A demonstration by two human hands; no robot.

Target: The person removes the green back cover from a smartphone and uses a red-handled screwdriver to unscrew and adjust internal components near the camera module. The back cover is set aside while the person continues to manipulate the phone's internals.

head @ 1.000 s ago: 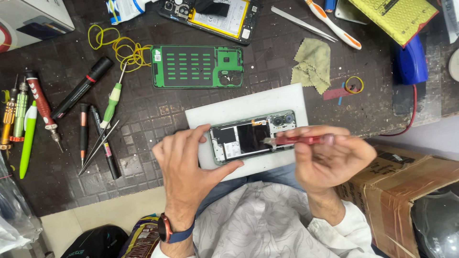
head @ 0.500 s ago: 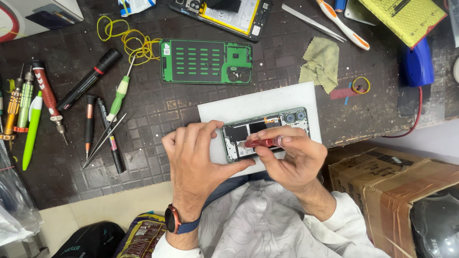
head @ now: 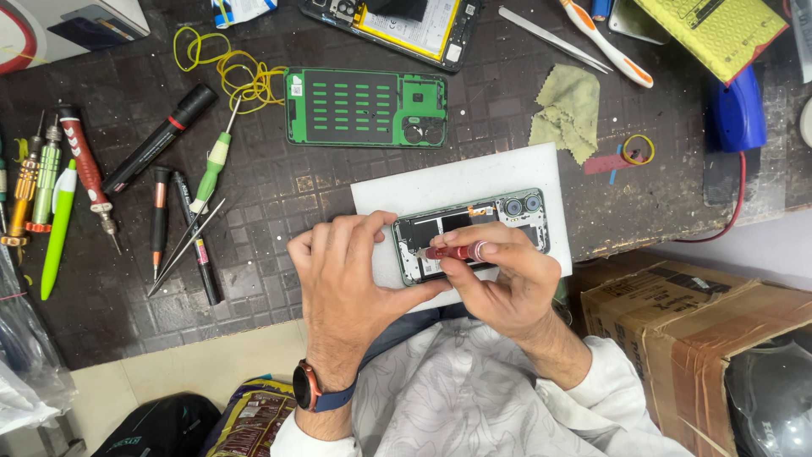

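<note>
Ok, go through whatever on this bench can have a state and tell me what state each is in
Phone: back cover off, insides showing, lying on the white mat.
Red screwdriver: held in the right hand, tip on the phone.
Left hand: steadying the phone's end.
Green back cover: detached, lying flat.
Second phone: opened, battery exposed.
Tweezers: lying unused.

Left of the green plastic phone back frame [head: 365,107] lie tangled yellow rubber bands [head: 227,72], right of it a crumpled olive cleaning cloth [head: 568,112], and below-left a green-handled screwdriver [head: 213,166].
</note>
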